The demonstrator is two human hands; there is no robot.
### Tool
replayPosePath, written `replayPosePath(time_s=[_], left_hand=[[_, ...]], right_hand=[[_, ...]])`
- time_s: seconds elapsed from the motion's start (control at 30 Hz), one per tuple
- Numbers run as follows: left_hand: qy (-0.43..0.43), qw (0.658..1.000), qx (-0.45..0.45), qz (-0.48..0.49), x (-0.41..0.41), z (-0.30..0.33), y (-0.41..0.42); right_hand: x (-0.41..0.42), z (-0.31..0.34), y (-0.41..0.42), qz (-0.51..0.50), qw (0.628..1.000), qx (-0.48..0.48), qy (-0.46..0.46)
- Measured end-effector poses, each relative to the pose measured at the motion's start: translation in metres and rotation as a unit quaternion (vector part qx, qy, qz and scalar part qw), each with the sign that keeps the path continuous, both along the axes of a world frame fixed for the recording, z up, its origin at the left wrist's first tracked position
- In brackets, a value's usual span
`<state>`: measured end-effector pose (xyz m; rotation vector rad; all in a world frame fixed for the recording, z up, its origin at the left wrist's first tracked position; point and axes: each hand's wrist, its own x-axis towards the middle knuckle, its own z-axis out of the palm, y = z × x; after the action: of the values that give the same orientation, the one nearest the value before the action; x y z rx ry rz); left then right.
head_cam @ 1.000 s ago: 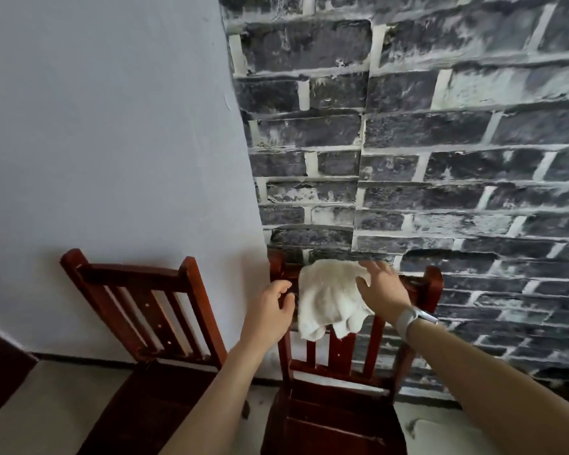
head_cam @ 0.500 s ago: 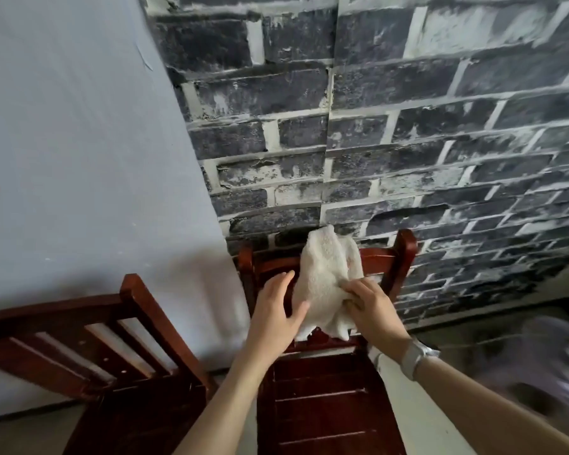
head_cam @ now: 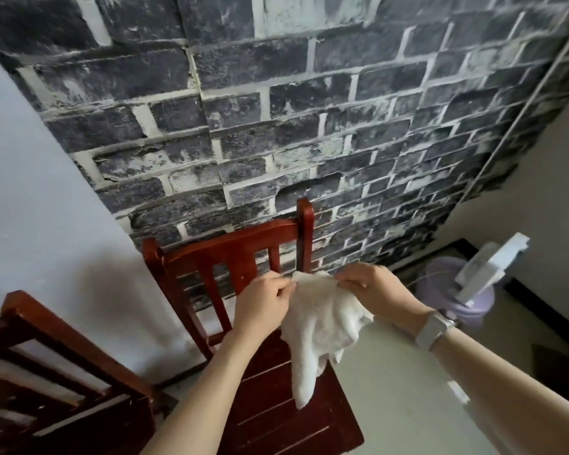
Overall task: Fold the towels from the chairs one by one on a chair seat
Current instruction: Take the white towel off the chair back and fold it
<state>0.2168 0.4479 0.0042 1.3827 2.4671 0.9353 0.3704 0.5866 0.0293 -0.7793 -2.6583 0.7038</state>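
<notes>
Between your hands hangs the white towel (head_cam: 319,323), its top edge pinched by your left hand (head_cam: 263,302) and right hand (head_cam: 372,287), its tail drooping over the red wooden chair seat (head_cam: 276,405) below them. Your right wrist wears a white watch (head_cam: 436,326); no writing is readable.

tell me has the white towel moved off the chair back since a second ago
Yes. The towel has come off the chair's top rail and now hangs below it over the seat, pinched by left hand and right hand.
</notes>
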Motion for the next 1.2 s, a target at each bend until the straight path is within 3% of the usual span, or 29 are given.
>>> replayPosePath(time_s=[0.1, 0.17, 0.23, 0.33, 0.4, 0.47, 0.6, 0.73, 0.83, 0.93, 1.0, 1.07, 1.13, 1.2], left_hand=[[0.120, 0.992, 0.022, 0.036, 0.003, 0.025, 0.010], [0.154, 0.986, 0.056, 0.035, 0.005, 0.038, 0.014], [0.126, 0.990, 0.070, -0.007, 0.000, 0.047, 0.017], [-0.012, 0.994, 0.091, -0.059, -0.007, 0.060, 0.022], [-0.008, 0.992, 0.106, -0.064, -0.008, 0.069, 0.028], [-0.004, 0.992, 0.110, -0.055, -0.008, 0.076, 0.032], [-0.014, 0.994, 0.099, -0.054, -0.004, 0.083, 0.037], [-0.048, 0.996, 0.071, -0.036, -0.001, 0.091, 0.051], [-0.217, 0.970, 0.106, 0.032, -0.006, 0.095, 0.056], [-0.395, 0.901, 0.148, 0.100, -0.012, 0.100, 0.057], [-0.470, 0.856, 0.184, 0.106, -0.015, 0.102, 0.055], [-0.509, 0.828, 0.218, 0.088, -0.017, 0.102, 0.049], [-0.502, 0.832, 0.225, 0.065, -0.018, 0.094, 0.039], [-0.451, 0.867, 0.201, 0.066, -0.020, 0.075, 0.025]], right_hand=[[0.003, 0.026, 0.013, 0.016, 0.999, 0.027, 0.024], [0.000, 0.042, 0.018, 0.060, 0.998, 0.010, -0.005], [-0.001, 0.059, 0.022, 0.068, 0.997, 0.031, 0.015], [0.000, 0.082, 0.026, -0.007, 0.970, 0.176, 0.167], [-0.003, 0.090, 0.025, 0.062, 0.974, 0.188, 0.108], [-0.007, 0.089, 0.027, 0.090, 0.984, 0.155, 0.019], [-0.011, 0.092, 0.042, -0.067, 0.980, 0.049, 0.182], [-0.015, 0.061, 0.038, -0.116, 0.977, -0.089, 0.157], [0.001, 0.022, 0.020, -0.047, 0.962, -0.252, 0.092], [0.004, 0.000, -0.006, 0.071, 0.900, -0.421, 0.088], [-0.006, -0.006, -0.017, 0.073, 0.909, -0.400, 0.094], [-0.021, -0.004, -0.020, 0.003, 0.947, -0.297, 0.126], [-0.034, 0.005, -0.017, -0.049, 0.950, -0.246, 0.188], [-0.043, 0.020, -0.010, -0.054, 0.943, -0.246, 0.217]])
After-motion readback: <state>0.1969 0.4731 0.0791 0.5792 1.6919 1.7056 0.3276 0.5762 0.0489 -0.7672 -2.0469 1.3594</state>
